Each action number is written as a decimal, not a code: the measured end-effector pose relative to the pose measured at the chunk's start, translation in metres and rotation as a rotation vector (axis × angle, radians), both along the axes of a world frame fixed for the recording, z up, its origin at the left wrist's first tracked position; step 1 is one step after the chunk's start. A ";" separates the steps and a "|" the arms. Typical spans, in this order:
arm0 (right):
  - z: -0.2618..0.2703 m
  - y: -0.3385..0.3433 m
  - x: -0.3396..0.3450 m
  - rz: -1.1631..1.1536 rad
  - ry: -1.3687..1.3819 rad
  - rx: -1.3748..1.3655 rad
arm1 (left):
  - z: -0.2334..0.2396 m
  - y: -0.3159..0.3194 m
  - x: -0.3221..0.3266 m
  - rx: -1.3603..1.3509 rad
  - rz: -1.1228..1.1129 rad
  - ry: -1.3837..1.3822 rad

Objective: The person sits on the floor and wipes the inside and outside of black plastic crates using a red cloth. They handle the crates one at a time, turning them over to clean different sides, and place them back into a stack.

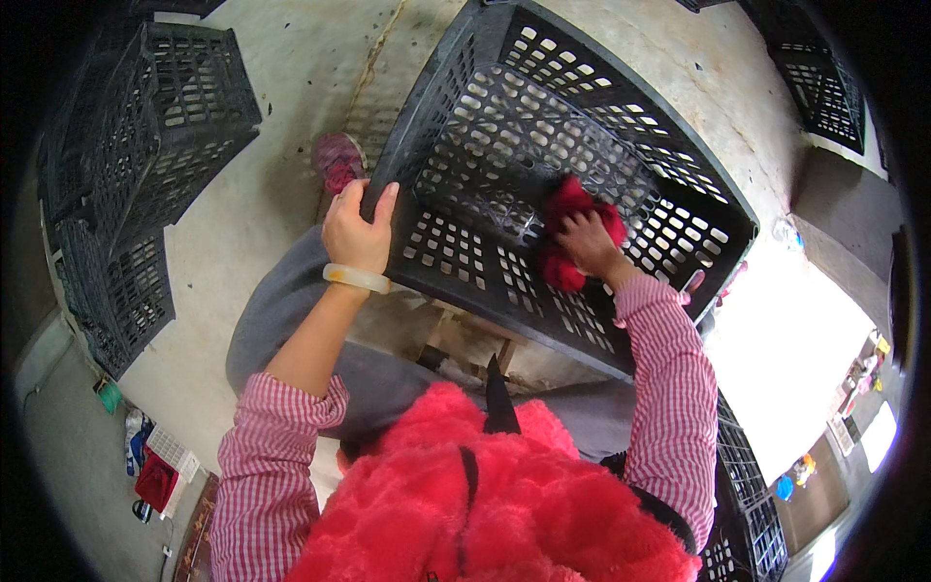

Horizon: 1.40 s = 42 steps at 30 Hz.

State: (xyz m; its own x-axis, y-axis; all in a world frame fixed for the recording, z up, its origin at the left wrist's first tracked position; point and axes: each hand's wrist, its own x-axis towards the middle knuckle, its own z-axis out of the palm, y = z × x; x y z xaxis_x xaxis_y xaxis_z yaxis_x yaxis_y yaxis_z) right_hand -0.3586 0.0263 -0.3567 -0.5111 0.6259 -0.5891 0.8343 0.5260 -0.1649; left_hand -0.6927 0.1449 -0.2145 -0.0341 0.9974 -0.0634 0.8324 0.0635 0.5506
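Note:
A large black plastic crate (451, 247) with slotted walls lies before me, its open side facing me and its inside in view. My left hand (358, 231), with a pale bangle at the wrist, grips the crate's rim at its left corner. Inside the crate, my right hand (588, 244) holds a bunched dark red cloth (567, 196) against the slotted wall nearest me. The hand is slightly blurred, and part of the cloth is hidden under it.
Stacked black crates (196, 87) stand at the left, with more at the upper right (818, 91) and lower right (756, 502). A wooden piece (473, 320) shows beneath the near wall. At the lower left lie a white basket (171, 447) and a red item (156, 481).

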 end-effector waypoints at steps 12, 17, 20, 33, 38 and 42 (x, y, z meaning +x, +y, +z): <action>-0.021 0.078 -0.133 -0.349 0.443 0.243 | -0.001 0.000 -0.002 -0.012 -0.026 -0.024; -0.011 -0.014 -0.024 -0.139 0.290 0.175 | 0.000 0.004 -0.002 -0.011 -0.036 -0.034; 0.024 -0.047 0.037 -0.157 -0.045 -0.217 | -0.001 0.003 -0.002 0.006 -0.032 -0.040; 0.024 0.155 -0.052 -0.113 0.017 0.200 | 0.004 0.002 0.001 -0.015 -0.008 -0.058; 0.023 0.209 -0.097 -0.249 0.151 0.470 | 0.001 0.003 -0.001 -0.024 -0.013 -0.079; -0.012 0.167 -0.027 -0.231 0.161 0.456 | -0.001 0.001 -0.003 -0.126 0.015 -0.117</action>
State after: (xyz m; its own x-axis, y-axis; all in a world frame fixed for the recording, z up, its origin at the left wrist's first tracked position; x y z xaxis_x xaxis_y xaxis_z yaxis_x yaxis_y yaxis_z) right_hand -0.3852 0.1937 -0.3686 -0.3914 0.9068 -0.1567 0.9198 0.3801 -0.0979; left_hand -0.6960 0.1455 -0.2154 -0.0335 0.9807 -0.1924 0.7613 0.1498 0.6309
